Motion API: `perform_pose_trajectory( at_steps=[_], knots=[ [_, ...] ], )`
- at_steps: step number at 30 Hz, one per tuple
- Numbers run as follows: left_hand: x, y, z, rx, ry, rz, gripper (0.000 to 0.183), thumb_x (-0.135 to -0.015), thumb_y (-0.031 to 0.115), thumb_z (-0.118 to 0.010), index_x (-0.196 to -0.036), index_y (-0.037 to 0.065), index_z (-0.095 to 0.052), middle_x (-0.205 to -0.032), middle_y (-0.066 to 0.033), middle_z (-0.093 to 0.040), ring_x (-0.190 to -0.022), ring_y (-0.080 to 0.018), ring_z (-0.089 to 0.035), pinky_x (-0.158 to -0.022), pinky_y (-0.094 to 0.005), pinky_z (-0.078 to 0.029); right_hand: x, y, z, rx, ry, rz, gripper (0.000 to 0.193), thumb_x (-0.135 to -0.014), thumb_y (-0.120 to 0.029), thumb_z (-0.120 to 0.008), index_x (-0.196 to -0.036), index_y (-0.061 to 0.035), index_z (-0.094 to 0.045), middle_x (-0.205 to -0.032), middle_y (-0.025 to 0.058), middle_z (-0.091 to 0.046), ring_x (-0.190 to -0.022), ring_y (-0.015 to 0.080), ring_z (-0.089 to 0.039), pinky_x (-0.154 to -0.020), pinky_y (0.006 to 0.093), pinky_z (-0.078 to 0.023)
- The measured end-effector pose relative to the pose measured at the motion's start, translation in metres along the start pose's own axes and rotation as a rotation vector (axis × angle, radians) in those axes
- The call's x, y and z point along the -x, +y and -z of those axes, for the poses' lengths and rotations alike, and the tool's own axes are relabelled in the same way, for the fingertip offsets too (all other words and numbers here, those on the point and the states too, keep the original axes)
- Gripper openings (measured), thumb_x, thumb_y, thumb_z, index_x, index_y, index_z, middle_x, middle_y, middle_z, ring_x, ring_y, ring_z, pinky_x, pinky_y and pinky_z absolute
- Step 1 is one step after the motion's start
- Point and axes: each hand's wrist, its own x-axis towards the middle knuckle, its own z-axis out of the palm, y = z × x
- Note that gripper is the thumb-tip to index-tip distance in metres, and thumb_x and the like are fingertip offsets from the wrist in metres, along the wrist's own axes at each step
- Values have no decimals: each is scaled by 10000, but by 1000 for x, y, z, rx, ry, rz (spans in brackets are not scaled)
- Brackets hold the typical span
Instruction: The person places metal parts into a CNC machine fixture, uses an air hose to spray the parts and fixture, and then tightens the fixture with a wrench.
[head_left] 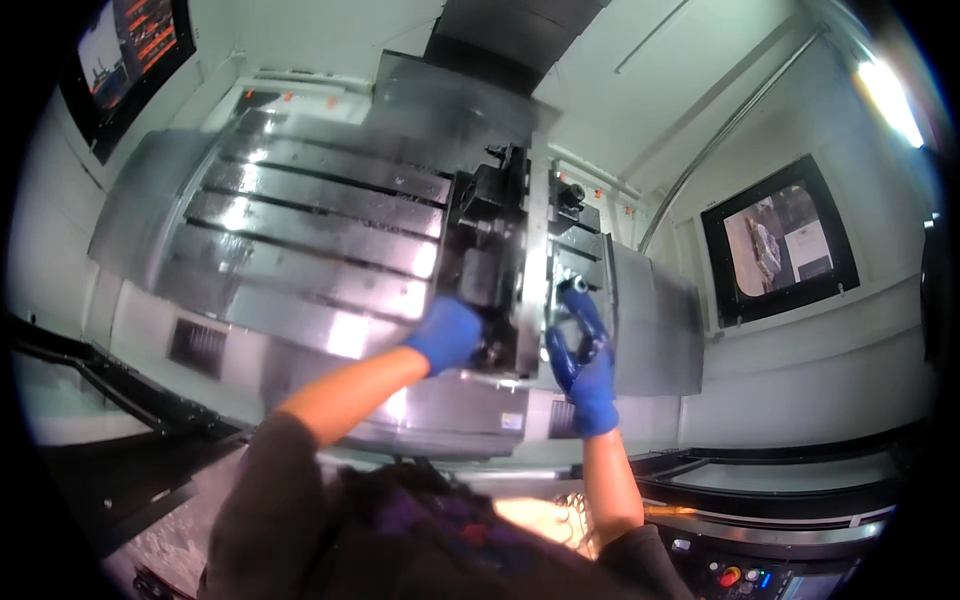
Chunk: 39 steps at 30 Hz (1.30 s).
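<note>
A long dark machine vise (485,250) stands across the slotted metal table (310,205). Along its right side runs a bright metal bar (536,260). My left hand (448,335), in a blue glove, is at the near left side of the vise; its fingers are blurred and partly hidden there. Right of the bar is my right hand (588,365), also gloved in blue, the glove dark and wet-looking over the fingers. Its thumb and fingers are spread with a gap between them. The fingertips reach a small round metal nut or bolt end (577,286); whether they touch it is unclear.
A dark clamp with a bolt (570,197) sits farther back, right of the bar. Light machine walls with windows (780,240) enclose both sides. A sheet-metal cover (655,320) lies right of the table. A control panel with a red knob (730,576) is at the lower right.
</note>
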Motion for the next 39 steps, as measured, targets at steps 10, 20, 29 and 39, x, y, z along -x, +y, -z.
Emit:
perform_pose_trajectory(
  at_steps=[10,20,29,39],
  knots=[
    [-149,-92,40,51,-23,38,500,-728,489,-724,-1004,74,-677,-914,-199,-679,-865,-352,-664,-767,-428,-521,-83,40,-45,394,-24,165,533,-799,-175,-679,-1301,-82,-526,-1354,185,-489,-1309,366,-403,-1094,441,-325],
    [-203,-164,-39,985,-348,-116,299,-876,294,-632,-1112,110,-651,-966,-108,-698,-815,-190,-661,-737,-303,-531,-98,49,-65,438,-160,111,560,-838,-227,-659,-1332,-32,-480,-1399,221,-417,-1351,409,-314,-1114,471,-278],
    [-203,-171,-33,1120,-419,-37,316,-869,269,-619,-1110,65,-637,-980,-108,-677,-821,-203,-645,-723,-331,-531,-194,44,-79,762,-435,252,510,-772,-322,-656,-1224,-95,-592,-1414,174,-439,-1395,339,-286,-1141,432,-238],
    [-214,-180,-69,1340,-454,97,208,-866,171,-582,-1001,48,-681,-882,-91,-675,-773,-177,-619,-699,-308,-496,-209,86,-119,1156,-739,192,364,-822,-262,-548,-1152,-173,-672,-1453,180,-398,-1430,385,-181,-1151,514,-110]
  ],
)
